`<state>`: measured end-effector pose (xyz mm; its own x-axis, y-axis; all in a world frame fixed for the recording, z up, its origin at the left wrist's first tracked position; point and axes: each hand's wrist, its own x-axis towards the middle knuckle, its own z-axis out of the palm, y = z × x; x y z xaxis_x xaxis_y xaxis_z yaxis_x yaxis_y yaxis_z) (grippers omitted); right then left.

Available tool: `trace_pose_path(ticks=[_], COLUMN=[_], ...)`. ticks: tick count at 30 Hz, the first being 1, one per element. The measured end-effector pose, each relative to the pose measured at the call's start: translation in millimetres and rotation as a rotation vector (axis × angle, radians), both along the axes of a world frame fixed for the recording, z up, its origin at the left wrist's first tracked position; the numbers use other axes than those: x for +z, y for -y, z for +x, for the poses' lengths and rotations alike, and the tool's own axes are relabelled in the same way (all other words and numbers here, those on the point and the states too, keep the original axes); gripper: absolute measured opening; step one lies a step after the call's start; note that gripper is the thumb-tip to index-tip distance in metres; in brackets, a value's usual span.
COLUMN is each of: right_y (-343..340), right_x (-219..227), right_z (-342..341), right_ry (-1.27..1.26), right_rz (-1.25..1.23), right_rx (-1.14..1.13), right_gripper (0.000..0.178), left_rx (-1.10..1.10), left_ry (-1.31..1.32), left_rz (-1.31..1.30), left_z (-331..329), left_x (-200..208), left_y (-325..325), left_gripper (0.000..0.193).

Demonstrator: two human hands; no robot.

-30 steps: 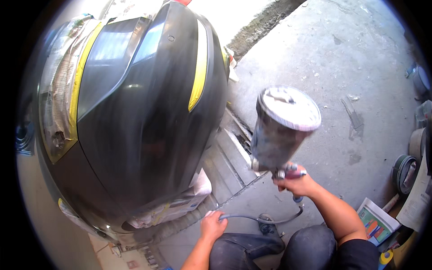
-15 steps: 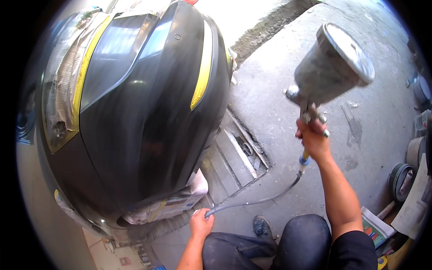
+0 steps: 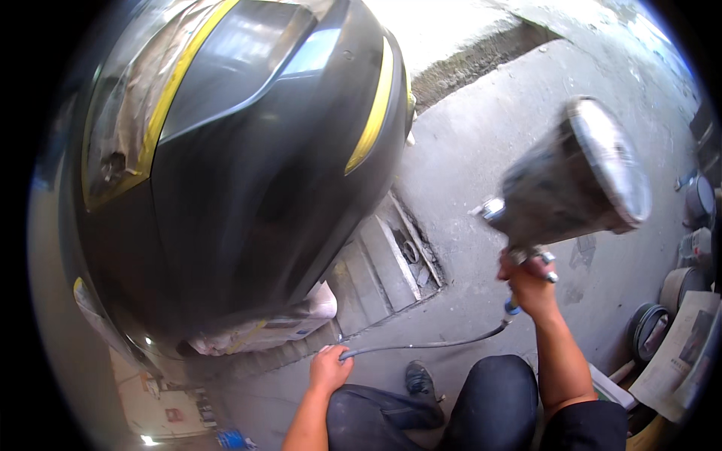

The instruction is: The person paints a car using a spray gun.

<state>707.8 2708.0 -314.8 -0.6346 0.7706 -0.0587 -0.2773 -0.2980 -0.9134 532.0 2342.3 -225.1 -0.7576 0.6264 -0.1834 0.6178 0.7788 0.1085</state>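
My right hand is closed round the handle of a spray gun. A large metal paint cup sits tilted on top of the gun, and its nozzle side faces left toward the car. From the handle a grey air hose runs down and left to my left hand, which grips it in front of my knee. The dark matte car body stands at the left, apart from the gun. Yellow tape covers a narrow strip of it, and masking paper covers a window area.
A wrapped wheel shows under the car. Floor slats lie beside it, with a debris-filled gap. Along the right edge are tins, a printed sheet and a bucket. A trench cuts the floor at the back.
The spray gun and right hand are lower and slightly farther right in view. The whole view has shifted, with the car's upper part moved right. My left hand still holds the hose.
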Motion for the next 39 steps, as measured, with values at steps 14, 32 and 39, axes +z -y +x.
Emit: trace_pose_path(ticks=[14, 32, 39], right_y=[76.4, 37.1, 106.3], right_x=[49.4, 107.7, 45.7], right_z=[-4.3, -5.3, -3.9], right_ry=[0.234, 0.120, 0.384], right_rz=[0.559, 0.100, 1.320], right_rx=[0.387, -0.199, 0.497], right_gripper=[0.022, 0.028, 0.011], left_rx=[0.039, 0.210, 0.248], left_ry=[0.065, 0.204, 0.328], left_rz=[0.014, -0.027, -0.215], left_z=[-8.9, -28.8, -32.9], left_x=[3.9, -13.0, -4.4], left_y=[31.4, 43.6, 32.9], left_gripper=[0.017, 0.033, 0.035])
